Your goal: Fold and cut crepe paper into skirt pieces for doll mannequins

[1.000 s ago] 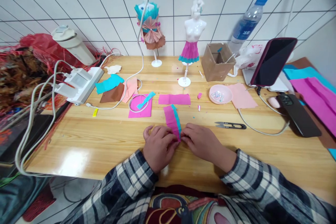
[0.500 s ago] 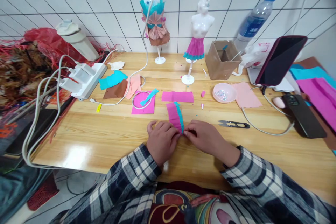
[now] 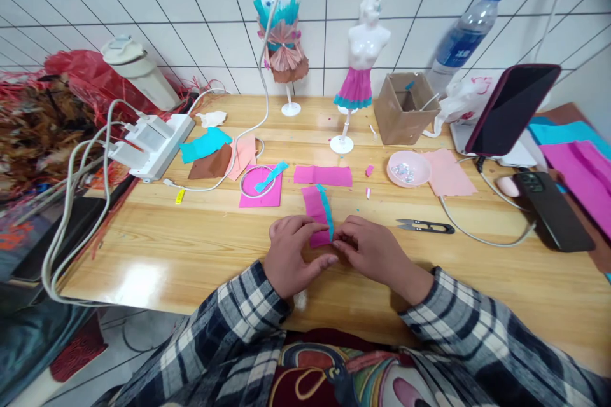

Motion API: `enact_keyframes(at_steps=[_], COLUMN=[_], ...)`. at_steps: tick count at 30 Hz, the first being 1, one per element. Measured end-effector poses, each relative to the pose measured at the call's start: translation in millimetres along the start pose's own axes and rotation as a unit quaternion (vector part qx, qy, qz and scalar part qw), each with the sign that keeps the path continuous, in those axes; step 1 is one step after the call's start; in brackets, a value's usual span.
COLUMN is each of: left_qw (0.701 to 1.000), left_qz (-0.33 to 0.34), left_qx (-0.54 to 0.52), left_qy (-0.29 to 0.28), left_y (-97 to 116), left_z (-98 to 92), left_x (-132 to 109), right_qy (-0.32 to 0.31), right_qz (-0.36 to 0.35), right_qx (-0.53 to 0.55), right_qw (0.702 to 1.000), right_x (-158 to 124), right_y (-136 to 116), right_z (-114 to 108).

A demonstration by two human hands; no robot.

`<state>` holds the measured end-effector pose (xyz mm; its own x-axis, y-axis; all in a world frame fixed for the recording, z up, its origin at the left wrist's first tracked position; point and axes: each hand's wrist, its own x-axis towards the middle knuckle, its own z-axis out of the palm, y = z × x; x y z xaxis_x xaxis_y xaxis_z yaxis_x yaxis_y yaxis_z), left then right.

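A magenta crepe paper strip [image 3: 314,203] with a turquoise band [image 3: 326,206] along its right edge lies on the table in front of me. My right hand [image 3: 365,248] is closed in a pinch at the strip's lower right corner. Over the strip's lower left part rests my left hand [image 3: 296,251], its thumb apart from the fingers and nothing gripped between them. Beyond the strip is a flat magenta paper piece [image 3: 323,175]. Black thread snips [image 3: 426,226] lie to the right of my right hand.
A half-dressed white mannequin [image 3: 367,44] and a fully dressed one [image 3: 285,44] stand at the back. Around them are a cardboard box [image 3: 405,111], a pink bowl [image 3: 408,179] of sequins, a propped phone [image 3: 513,111], a power strip [image 3: 162,146] and loose white cables.
My left thumb has come away from the strip's lower end and spread toward me, uncovering more of the magenta paper. The right hand keeps its pinch in nearly the same place.
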<state>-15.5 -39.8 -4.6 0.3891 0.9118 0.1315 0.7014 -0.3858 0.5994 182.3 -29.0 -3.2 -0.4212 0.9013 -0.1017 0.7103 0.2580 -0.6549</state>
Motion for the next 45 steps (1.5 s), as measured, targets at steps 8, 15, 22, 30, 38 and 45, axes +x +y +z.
enact_keyframes(at_steps=[8,15,22,30,38,45], left_qw=[0.961,0.889,0.87,0.85,0.72,0.743], left_qz=[0.027,-0.137,-0.182,-0.205,-0.29,-0.291], left_qx=[-0.239,-0.413,-0.432,-0.453,-0.61,-0.585], left_qy=[-0.137,-0.145,-0.154,-0.177,-0.164,-0.146], left_y=[-7,6,4,9,-8,-21], left_z=[-35.1,-21.9,-31.0,-33.0,-2.4,-9.1], left_x=[32,43,48,78,80,82], right_qy=[-0.043,0.087,0.16,0.139,0.16,0.099], right_qz=[0.088,0.07,0.06,0.055,0.078,0.086], right_qx=[0.427,0.319,-0.262,-0.221,0.052,0.226], right_qw=[0.899,0.941,0.95,0.964,0.983,0.965], right_x=[-1,-12,-39,-50,-19,6], right_y=[-16,-8,58,75,28,25], right_z=[-17,-25,-56,-53,-29,-20])
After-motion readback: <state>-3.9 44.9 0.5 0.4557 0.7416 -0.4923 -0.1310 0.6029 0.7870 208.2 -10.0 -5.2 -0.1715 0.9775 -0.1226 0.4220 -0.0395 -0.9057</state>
